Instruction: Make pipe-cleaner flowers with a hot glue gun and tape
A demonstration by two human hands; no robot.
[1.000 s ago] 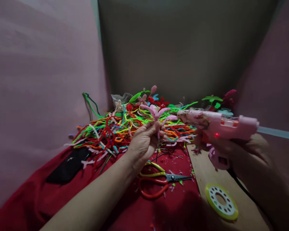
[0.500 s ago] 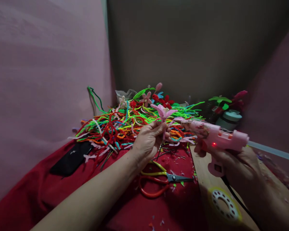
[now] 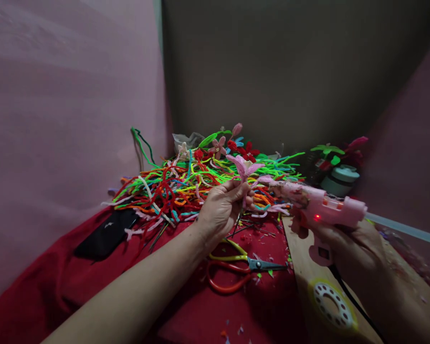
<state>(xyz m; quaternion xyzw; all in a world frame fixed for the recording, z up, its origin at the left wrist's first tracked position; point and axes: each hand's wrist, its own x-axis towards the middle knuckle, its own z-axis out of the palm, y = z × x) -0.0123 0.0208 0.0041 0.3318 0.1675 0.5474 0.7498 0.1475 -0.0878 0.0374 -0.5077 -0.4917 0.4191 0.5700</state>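
Pinched in the fingers of my left hand [image 3: 222,205] is a pink pipe-cleaner flower [image 3: 245,167], held upright by its base with the petals spread. My right hand [image 3: 351,243] grips a pink hot glue gun [image 3: 329,205], its red light lit and a clear glue stick [image 3: 408,230] sticking out of the back. The gun's stained nozzle points left, close to the flower's right-hand petal; whether it touches cannot be made out. Below my left hand lie scissors [image 3: 260,265] with yellow and red handles on the red cloth [image 3: 265,310].
A heap of colourful pipe cleaners [image 3: 172,186] spreads behind my hands, with finished flowers [image 3: 249,150] at its back. A black phone [image 3: 105,234] lies left. At right are a wooden board [image 3: 304,258], a white and yellow ring [image 3: 333,305] and a lidded jar [image 3: 340,179].
The glue gun has shifted very slightly left and down in my right hand. My left hand and the flower have barely moved.
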